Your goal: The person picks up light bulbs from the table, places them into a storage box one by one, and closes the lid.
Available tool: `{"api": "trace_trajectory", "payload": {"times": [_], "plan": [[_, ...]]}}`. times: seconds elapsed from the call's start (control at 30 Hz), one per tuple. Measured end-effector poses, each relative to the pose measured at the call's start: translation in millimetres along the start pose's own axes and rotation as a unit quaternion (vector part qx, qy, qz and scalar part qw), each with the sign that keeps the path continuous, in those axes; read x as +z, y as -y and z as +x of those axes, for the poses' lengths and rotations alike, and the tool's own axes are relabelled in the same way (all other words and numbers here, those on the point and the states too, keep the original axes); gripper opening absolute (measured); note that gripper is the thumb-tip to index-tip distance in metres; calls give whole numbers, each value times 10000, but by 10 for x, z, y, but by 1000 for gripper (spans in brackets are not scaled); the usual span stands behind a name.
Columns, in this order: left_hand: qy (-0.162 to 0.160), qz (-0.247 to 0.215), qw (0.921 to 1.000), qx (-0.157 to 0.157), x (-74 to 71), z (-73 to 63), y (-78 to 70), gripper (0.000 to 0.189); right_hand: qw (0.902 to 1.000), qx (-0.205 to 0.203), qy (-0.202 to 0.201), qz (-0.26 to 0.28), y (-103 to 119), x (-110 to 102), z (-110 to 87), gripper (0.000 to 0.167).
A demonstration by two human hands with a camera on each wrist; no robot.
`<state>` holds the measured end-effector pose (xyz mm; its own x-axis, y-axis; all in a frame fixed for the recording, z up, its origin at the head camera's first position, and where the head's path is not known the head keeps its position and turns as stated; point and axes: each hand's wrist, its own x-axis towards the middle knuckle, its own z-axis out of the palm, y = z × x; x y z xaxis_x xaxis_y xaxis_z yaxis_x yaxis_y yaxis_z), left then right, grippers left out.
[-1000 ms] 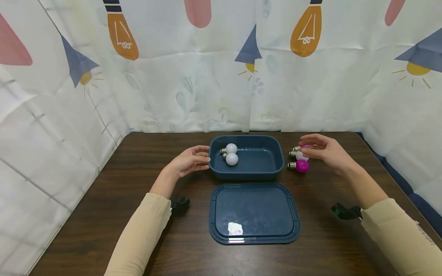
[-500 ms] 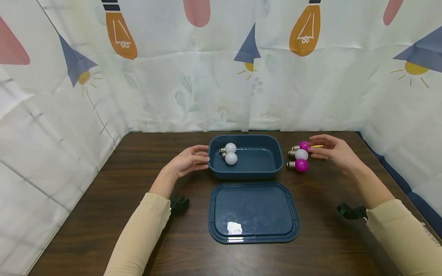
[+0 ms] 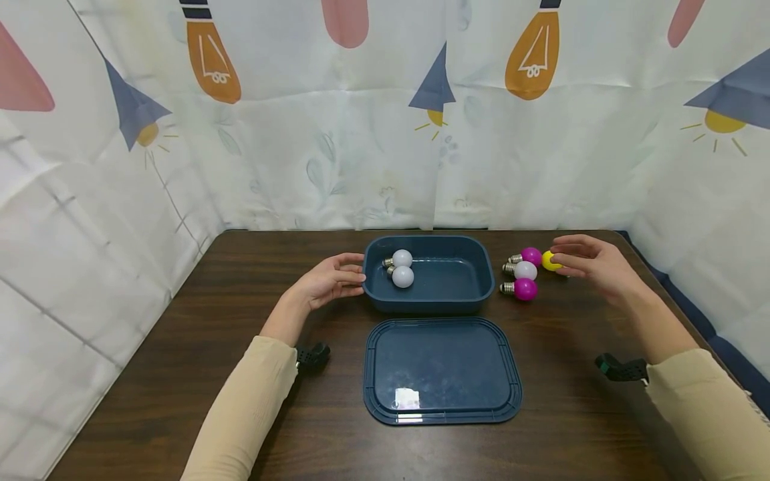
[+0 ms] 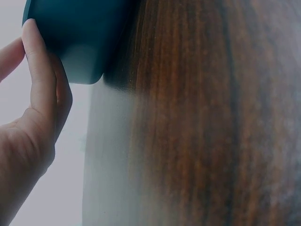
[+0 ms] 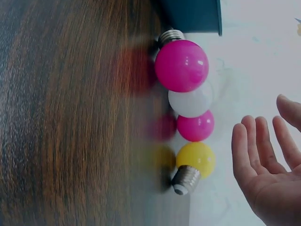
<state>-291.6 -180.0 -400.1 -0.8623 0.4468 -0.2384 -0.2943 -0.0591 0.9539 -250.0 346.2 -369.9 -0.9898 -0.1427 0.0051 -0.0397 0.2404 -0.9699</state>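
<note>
My left hand [image 3: 329,279] touches the outer left side of a dark blue box [image 3: 428,306] with its fingertips; the left wrist view shows a fingertip at the rim. Two white light bulbs [image 3: 402,276] lie inside the box, toward its left. Over on the right, my right hand [image 3: 592,260] hovers with relaxed fingers by a yellow light bulb [image 3: 549,261], partly hiding it in the head view. A gap separates that hand from the yellow bulb in the right wrist view. Beside it lie a magenta bulb [image 3: 531,256], a white bulb [image 3: 526,270] and another magenta bulb [image 3: 525,289].
A flat dark blue tray or lid [image 3: 442,371] with a grooved rim lies in front of the box. Everything stands on a dark wooden table [image 3: 180,387]. A printed white curtain [image 3: 385,147] closes off the back and sides.
My right hand has moved rightward, away from the magenta and white bulbs, uncovering them and then part of the yellow bulb. The left hand stays at the box.
</note>
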Motion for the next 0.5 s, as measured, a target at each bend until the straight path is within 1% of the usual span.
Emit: {"api": "trace_trajectory", "payload": {"times": [0.07, 0.27, 0.37, 0.5], "plan": [[19, 31, 10000, 12, 0, -5, -5, 61, 10000, 22, -15, 67, -6, -18, -1, 33], [1, 16, 10000, 9, 2, -13, -7, 61, 9999, 151, -68, 8, -17, -68, -3, 33], [-13, -25, 10000, 5, 3, -11, -4, 60, 9997, 184, -76, 122, -23, -86, -4, 33], [0, -24, 10000, 14, 2, -9, 1, 60, 9988, 216, -83, 436, -40, -103, -10, 33]]}}
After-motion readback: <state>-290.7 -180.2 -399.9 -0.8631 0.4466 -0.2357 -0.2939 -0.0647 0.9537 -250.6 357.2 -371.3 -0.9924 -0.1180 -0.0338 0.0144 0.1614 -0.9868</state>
